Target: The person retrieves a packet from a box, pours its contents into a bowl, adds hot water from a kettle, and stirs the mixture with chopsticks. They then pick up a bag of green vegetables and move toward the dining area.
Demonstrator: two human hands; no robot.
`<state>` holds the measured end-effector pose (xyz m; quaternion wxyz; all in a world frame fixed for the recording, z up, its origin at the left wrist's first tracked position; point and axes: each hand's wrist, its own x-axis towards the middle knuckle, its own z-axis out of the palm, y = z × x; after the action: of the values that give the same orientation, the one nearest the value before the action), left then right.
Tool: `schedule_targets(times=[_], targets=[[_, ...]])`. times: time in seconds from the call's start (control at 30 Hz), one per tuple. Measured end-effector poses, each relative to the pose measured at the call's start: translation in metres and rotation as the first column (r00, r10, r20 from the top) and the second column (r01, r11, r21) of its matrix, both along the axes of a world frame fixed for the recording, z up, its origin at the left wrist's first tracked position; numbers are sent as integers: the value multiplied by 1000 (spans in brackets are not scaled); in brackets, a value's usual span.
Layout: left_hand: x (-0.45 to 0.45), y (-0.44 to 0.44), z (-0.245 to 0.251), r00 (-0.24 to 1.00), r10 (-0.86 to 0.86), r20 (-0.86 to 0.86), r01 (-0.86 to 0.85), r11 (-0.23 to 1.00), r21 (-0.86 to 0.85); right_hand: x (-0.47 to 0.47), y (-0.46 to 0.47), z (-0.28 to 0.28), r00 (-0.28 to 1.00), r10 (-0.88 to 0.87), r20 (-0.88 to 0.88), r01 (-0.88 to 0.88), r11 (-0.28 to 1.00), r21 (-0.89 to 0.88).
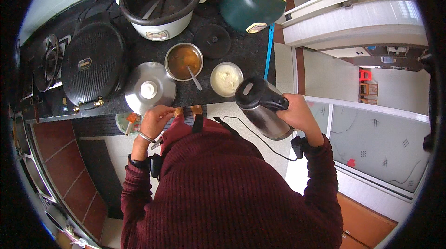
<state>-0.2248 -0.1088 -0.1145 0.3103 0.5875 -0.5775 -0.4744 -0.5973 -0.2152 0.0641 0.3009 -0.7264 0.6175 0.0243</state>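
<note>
My right hand [299,113] grips the black handle of a stainless steel electric kettle [261,120], which is tilted with its black-lidded top towards a bowl of pale, floury-looking food [226,79]. No stream of water shows. Close to the counter's front edge, my left hand [156,122] has its fingers curled together beside a steel pot lid with a white knob [134,92]. A small metal piece [157,143] shows by that wrist; whether the hand holds it is unclear. Behind the lid and bowl stands a steel bowl of orange-brown soup [181,57] with a spoon in it.
A slow cooker [156,27] with a ladle inside and a green rice cooker [240,5] stand at the back. A ridged black electric griddle [94,64] lies left, a round black base [212,41] mid-counter, and a blue stick [269,50] right. A plastic bag [122,123] sits below.
</note>
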Motion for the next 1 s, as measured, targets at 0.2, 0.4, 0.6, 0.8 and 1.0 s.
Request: schedule_targets(times=[0.2,0.4,0.6,0.8,1.0], targets=[[2,2,-4,1000,2,-10,-2,1000,7,3,-1,2,999,-45,7,45,999,-19],[3,5,-6,1000,7,-6,-7,1000,-6,7,-5,7,998,-55,-27,53,995,-84],[1,5,-4,999,19,-27,-19,1000,20,2,-2,12,986,-108,-127,107,994,-14],[-1,0,-3,1000,-19,1,19,1000,-5,-7,6,2,993,-100,-69,100,995,-9],[-1,-1,-1,999,-49,6,49,997,60,-4,11,4,999,-48,23,49,999,-14]])
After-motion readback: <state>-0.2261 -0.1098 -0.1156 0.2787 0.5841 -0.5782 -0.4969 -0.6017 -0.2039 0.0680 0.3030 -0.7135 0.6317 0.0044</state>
